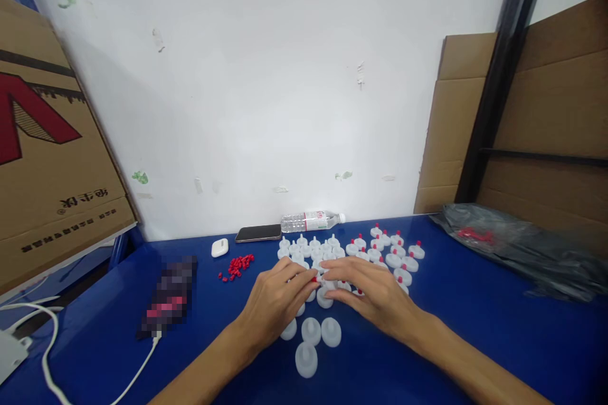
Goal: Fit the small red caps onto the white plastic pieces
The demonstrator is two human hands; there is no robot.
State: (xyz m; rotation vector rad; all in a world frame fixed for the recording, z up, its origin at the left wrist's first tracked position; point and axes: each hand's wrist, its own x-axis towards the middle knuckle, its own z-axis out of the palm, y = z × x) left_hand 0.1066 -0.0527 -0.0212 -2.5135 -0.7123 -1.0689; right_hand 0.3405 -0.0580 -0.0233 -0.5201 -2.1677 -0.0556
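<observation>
My left hand (278, 294) is closed in a pinch, with a small red cap (314, 279) at its fingertips. My right hand (373, 288) curls in from the other side, its fingers closed around a white nozzle lid (327, 283) that they partly cover. The two sets of fingertips almost meet. Around and behind them stand many round white nozzle lids (314, 244) without red tips. To the right, several lids (402, 276) wear red caps on their nozzles. Nearer to me are a few more plain lids (306, 359). Loose red caps (237, 266) lie in a pile left of my hands.
On the blue table (199, 304), a dark phone (259, 233) and a plastic bottle (312, 221) lie against the wall. A white earbud case (220, 248) is left of them. A blurred device (168, 297) has a white cable. At right is a grey plastic bag (522, 253).
</observation>
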